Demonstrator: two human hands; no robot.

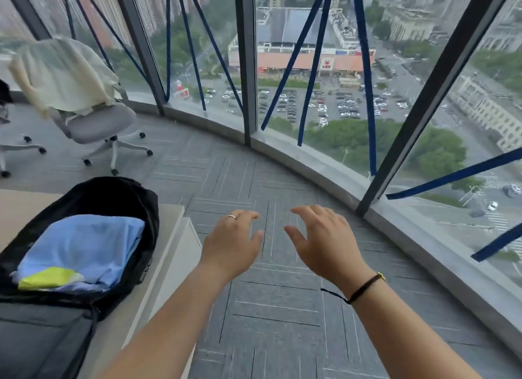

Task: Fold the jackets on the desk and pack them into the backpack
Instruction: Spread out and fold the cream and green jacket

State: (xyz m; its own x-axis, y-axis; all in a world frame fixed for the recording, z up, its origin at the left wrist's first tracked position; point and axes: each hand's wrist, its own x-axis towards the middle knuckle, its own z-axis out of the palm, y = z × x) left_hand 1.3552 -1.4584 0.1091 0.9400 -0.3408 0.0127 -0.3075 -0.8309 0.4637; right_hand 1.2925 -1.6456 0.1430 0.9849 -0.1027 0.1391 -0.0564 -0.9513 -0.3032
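Note:
A black backpack (118, 198) lies unzipped on the beige desk (169, 237) at the lower left. Inside it sits a folded light blue jacket (84, 246) with a yellow-green patch at its near corner. My left hand (233, 243), wearing a ring, and my right hand (324, 240), with a dark cord round the wrist, hover side by side over the carpet to the right of the desk. Both have relaxed fingers and hold nothing. Neither touches the backpack.
A grey office chair (96, 127) with a cream garment (62, 73) draped over its back stands at the far left. Curved floor-to-ceiling windows (310, 82) crossed with blue tape bound the grey carpet (254, 181). A second chair's base shows at the left edge.

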